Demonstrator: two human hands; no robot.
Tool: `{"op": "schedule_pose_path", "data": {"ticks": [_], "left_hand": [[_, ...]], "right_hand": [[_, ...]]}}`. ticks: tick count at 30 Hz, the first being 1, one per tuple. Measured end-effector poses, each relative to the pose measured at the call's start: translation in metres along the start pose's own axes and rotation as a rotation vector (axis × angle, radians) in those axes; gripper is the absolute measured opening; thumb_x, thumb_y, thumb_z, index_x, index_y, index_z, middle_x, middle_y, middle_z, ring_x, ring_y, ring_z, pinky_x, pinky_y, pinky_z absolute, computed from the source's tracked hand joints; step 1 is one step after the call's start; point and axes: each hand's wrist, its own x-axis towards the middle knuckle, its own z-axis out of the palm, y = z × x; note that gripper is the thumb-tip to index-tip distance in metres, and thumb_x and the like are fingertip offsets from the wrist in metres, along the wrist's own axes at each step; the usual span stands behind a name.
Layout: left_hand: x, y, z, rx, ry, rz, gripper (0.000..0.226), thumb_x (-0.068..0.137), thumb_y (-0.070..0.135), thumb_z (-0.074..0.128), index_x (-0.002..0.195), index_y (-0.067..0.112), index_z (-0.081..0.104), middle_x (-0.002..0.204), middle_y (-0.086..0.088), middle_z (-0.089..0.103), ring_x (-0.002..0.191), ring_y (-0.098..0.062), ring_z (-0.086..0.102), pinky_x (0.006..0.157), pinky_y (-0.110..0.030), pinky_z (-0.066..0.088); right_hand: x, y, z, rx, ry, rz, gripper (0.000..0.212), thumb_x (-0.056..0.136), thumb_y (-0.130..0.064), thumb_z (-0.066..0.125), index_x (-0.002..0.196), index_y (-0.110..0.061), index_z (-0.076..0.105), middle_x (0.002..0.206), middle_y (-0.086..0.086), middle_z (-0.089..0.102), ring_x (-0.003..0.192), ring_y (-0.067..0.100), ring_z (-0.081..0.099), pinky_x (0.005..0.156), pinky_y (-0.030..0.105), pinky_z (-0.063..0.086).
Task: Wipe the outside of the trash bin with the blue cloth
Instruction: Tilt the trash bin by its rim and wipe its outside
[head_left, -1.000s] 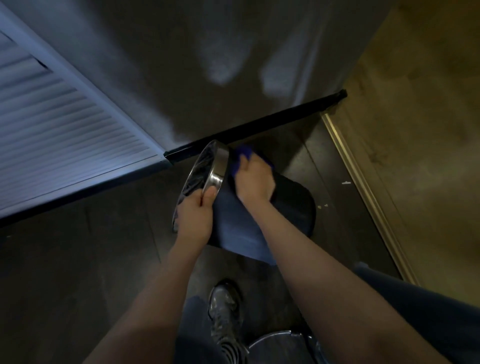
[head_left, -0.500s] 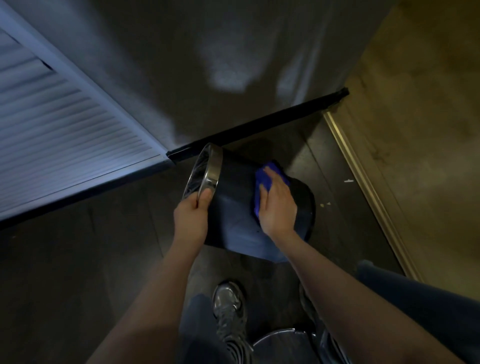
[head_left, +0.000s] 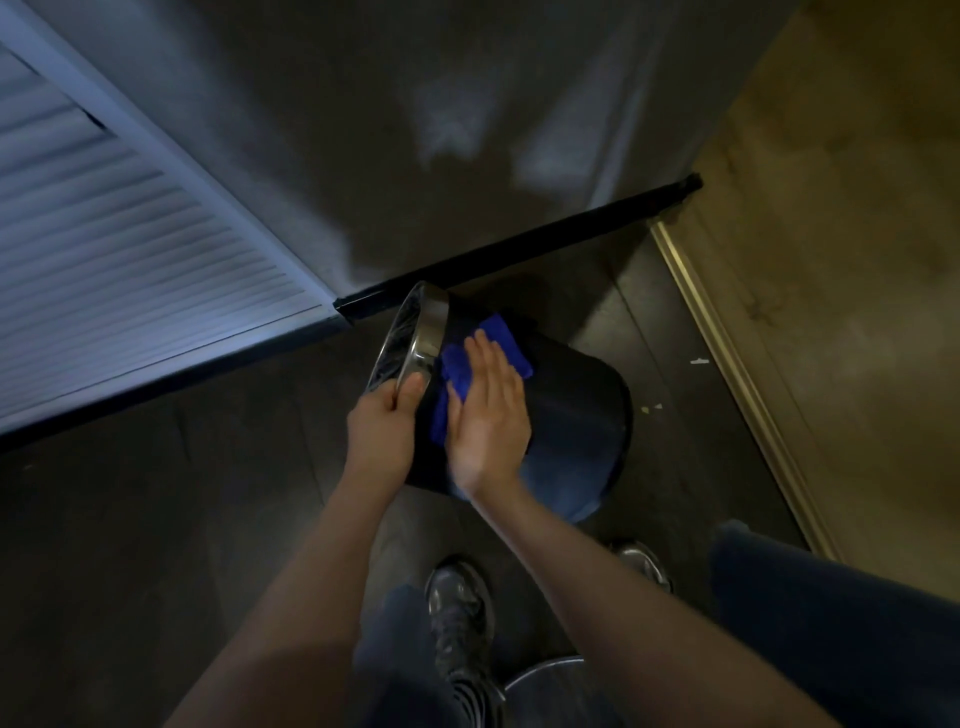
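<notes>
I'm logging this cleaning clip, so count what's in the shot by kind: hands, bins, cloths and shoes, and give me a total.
Hands: 2, the left hand gripping the metal rim, the right hand flat on the cloth
Trash bin: 1, tilted
Blue cloth: 1
Shoes: 2, one centre, one partly hidden
Total: 6

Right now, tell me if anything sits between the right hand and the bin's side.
Only the blue cloth, as intended: the right hand presses it flat against the trash bin. The left hand grips the rim.
</notes>
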Motion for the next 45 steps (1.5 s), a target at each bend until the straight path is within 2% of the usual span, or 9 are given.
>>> {"op": "schedule_pose_path", "data": {"ticks": [5,10,15,21,26,31,37,41,45], "left_hand": [[0.004,0.003,0.000,0.019,0.065,-0.008,0.033,0.091,0.029,0.048,0.063,0.014,0.053,0.066,-0.006,0.054,0.068,-0.020,0.049,0.065,-0.029,0.037],[0.003,-0.001,-0.005,-0.051,0.046,-0.101,0.034,0.092,0.030,0.047,0.061,0.017,0.052,0.067,-0.006,0.051,0.074,-0.022,0.049,0.071,-0.033,0.039],[0.001,0.011,0.005,-0.007,0.042,-0.083,0.033,0.092,0.035,0.045,0.071,0.013,0.055,0.080,-0.012,0.057,0.077,-0.025,0.053,0.075,-0.035,0.042],[0.003,0.019,0.014,0.079,0.042,-0.020,0.038,0.093,0.029,0.043,0.059,0.014,0.049,0.065,-0.010,0.052,0.072,-0.026,0.049,0.066,-0.032,0.037],[0.000,0.013,0.003,-0.014,0.041,-0.097,0.043,0.096,0.035,0.036,0.093,0.002,0.064,0.100,-0.027,0.063,0.099,-0.039,0.060,0.093,-0.047,0.045],[-0.010,0.012,0.000,0.003,0.016,-0.063,0.038,0.096,0.032,0.035,0.073,0.013,0.059,0.085,-0.017,0.058,0.085,-0.028,0.054,0.086,-0.041,0.044],[-0.023,0.012,0.008,0.094,0.005,0.031,0.038,0.097,0.028,0.034,0.088,0.006,0.064,0.091,-0.015,0.064,0.093,-0.030,0.058,0.091,-0.041,0.044],[-0.028,0.011,0.007,0.126,-0.023,0.105,0.038,0.096,0.021,0.038,0.061,0.021,0.051,0.061,0.001,0.049,0.063,-0.014,0.047,0.066,-0.025,0.038],[-0.021,0.008,0.007,0.128,0.048,0.075,0.034,0.096,0.021,0.039,0.078,0.005,0.062,0.073,-0.010,0.058,0.075,-0.022,0.052,0.074,-0.033,0.040]], "right_hand": [[0.018,0.039,-0.013,0.044,-0.154,-0.193,0.043,0.089,-0.027,0.042,0.125,-0.005,0.052,0.130,0.012,0.057,0.120,0.024,0.054,0.101,0.033,0.041],[0.013,0.107,-0.027,-0.021,-0.156,0.344,0.041,0.097,-0.028,0.038,0.135,-0.014,0.041,0.140,0.008,0.047,0.127,0.024,0.043,0.104,0.032,0.033],[0.043,0.080,-0.019,-0.048,-0.109,0.659,0.039,0.097,-0.021,0.033,0.124,0.003,0.047,0.130,0.022,0.050,0.123,0.032,0.043,0.105,0.040,0.028],[0.058,-0.015,0.001,0.110,-0.004,0.186,0.031,0.091,-0.016,0.042,0.113,-0.001,0.057,0.113,0.020,0.063,0.108,0.033,0.056,0.097,0.039,0.038],[0.015,0.035,-0.014,0.043,-0.199,-0.305,0.048,0.087,-0.022,0.048,0.132,-0.006,0.045,0.138,0.010,0.049,0.129,0.023,0.045,0.109,0.029,0.026],[-0.010,0.102,-0.029,0.180,-0.154,0.143,0.041,0.093,-0.022,0.046,0.134,-0.016,0.043,0.140,0.005,0.047,0.128,0.021,0.044,0.107,0.033,0.032],[0.033,0.131,-0.030,0.060,-0.295,0.645,0.038,0.098,-0.034,0.029,0.111,-0.008,0.053,0.113,0.017,0.060,0.103,0.034,0.057,0.077,0.034,0.037],[0.090,0.091,-0.023,0.178,-0.527,0.626,0.037,0.098,-0.021,0.028,0.122,-0.003,0.049,0.129,0.024,0.049,0.116,0.038,0.048,0.094,0.040,0.038],[0.102,0.018,-0.012,0.222,-0.433,0.372,0.037,0.096,-0.034,0.034,0.116,-0.010,0.054,0.122,0.020,0.058,0.110,0.038,0.054,0.086,0.036,0.042]]}}
